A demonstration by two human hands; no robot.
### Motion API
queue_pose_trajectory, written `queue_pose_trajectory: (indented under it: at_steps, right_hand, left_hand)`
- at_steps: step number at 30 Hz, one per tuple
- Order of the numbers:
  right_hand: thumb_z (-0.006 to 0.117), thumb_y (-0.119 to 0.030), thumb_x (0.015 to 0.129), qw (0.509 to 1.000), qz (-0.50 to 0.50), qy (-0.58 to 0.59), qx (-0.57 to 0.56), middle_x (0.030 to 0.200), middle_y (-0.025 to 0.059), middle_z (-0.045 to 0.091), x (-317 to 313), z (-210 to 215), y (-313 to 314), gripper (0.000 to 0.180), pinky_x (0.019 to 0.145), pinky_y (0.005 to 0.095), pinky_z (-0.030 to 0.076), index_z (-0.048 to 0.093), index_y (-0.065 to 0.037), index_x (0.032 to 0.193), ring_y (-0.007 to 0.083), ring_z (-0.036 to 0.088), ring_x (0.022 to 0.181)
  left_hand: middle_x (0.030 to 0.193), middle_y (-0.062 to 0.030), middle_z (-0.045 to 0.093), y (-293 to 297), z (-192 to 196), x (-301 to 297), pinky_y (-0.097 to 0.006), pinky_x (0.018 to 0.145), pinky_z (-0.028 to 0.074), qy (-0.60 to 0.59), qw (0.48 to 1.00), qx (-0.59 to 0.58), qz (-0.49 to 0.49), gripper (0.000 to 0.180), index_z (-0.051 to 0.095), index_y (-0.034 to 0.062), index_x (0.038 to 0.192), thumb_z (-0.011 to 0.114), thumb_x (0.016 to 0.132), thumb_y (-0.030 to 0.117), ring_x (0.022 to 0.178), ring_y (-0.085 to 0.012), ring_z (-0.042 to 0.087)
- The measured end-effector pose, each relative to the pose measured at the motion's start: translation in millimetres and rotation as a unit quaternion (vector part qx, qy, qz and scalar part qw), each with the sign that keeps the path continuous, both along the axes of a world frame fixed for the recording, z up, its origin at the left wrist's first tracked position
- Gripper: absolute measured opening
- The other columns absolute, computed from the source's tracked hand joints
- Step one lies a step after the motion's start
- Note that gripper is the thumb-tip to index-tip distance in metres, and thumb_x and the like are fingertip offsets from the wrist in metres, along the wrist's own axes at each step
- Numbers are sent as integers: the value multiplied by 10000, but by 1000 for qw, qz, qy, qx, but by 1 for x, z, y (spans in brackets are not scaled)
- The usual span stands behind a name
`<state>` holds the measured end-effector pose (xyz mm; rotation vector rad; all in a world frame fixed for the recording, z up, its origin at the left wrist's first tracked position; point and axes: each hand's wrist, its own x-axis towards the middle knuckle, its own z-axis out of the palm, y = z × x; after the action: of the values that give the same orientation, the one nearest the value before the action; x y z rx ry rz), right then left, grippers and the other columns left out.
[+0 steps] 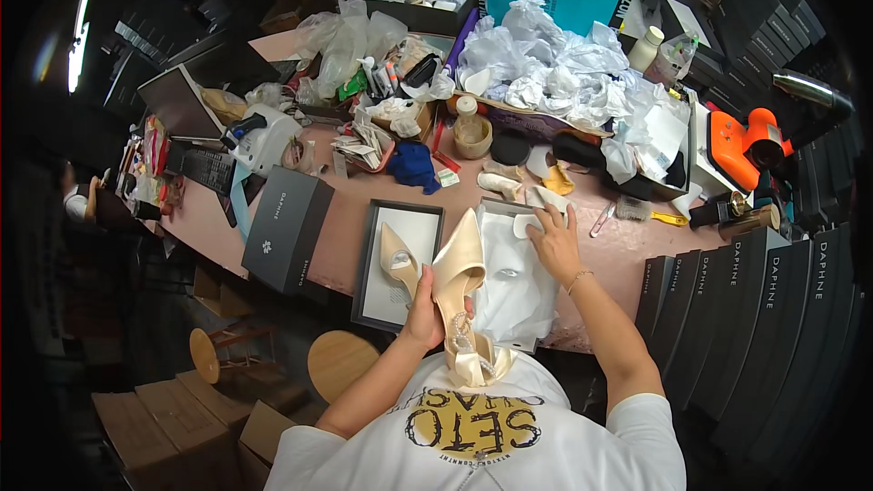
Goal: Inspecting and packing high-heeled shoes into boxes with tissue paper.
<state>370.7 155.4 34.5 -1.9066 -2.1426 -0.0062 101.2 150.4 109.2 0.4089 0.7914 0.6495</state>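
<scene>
"What's in your left hand (pixel 424 307)?"

"I'm gripping a cream pointed shoe (pixel 457 284) over the table's near edge."

"And your right hand (pixel 555 238)?"

"Flat and open on white tissue paper (pixel 516 286) in the shoe box (pixel 509 209), touching maybe a white pad (pixel 530 221)."

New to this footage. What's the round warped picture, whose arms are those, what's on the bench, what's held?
No machine here: one fisheye camera on a person's head looks down, so straight edges bend. The forearms from the lower edge are the wearer's own. The left hand holds a cream pointed shoe. The right hand rests on white wrapping paper in an open box. A matching second shoe lies in a shallow box lid. The pink workbench also carries crumpled paper and tools; black shoe boxes stand at right.
</scene>
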Motion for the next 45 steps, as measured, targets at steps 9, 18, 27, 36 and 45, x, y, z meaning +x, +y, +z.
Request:
queue_pose_trajectory:
  at_steps: [9,18,27,36,45]
  right_hand:
    - [721,-96,717,979,-37,188,72,746,55,593,0,57,-44,105,629,358,438,668,-82,807,238,572,682]
    - [604,-151,712,980,135,147,-5,789,19,580,-107,72,-50,209,721,333,400,651,-92,907,178,572,757]
    - [657,-134,743,999,7,-10,45,1048,77,608,-59,-4,-3,278,866,461,392,665,-139,1021,276,524,1065]
    - [722,-85,645,944,36,304,-126,1000,101,596,-119,60,-40,411,769,407,434,571,-82,1027,284,571,932]
    - [771,-199,654,947,24,290,-136,1332,168,440,-92,43,-33,761,864,444,404,427,-135,1330,308,478,1171]
  left_hand:
    - [1021,-143,625,8,-3,4,-294,568,492,-50,997,-54,-32,798,509,20,1223,201,912,687,625,-155,554]
    - [1166,-105,566,-22,-12,6,-403,881,502,-31,995,-94,-30,576,414,70,1315,388,962,525,1013,-218,603]
    - [972,-156,611,-13,-17,-19,-328,685,578,117,984,-131,-8,393,473,-21,1194,523,949,282,815,-239,657]
    - [1140,-109,551,-17,-35,-17,-422,899,492,-12,988,-143,59,491,410,48,1286,536,938,371,1041,-257,578]
    - [1035,-83,546,-20,-31,-20,-349,660,551,83,987,-138,-12,399,400,99,1252,520,958,339,783,-193,613]
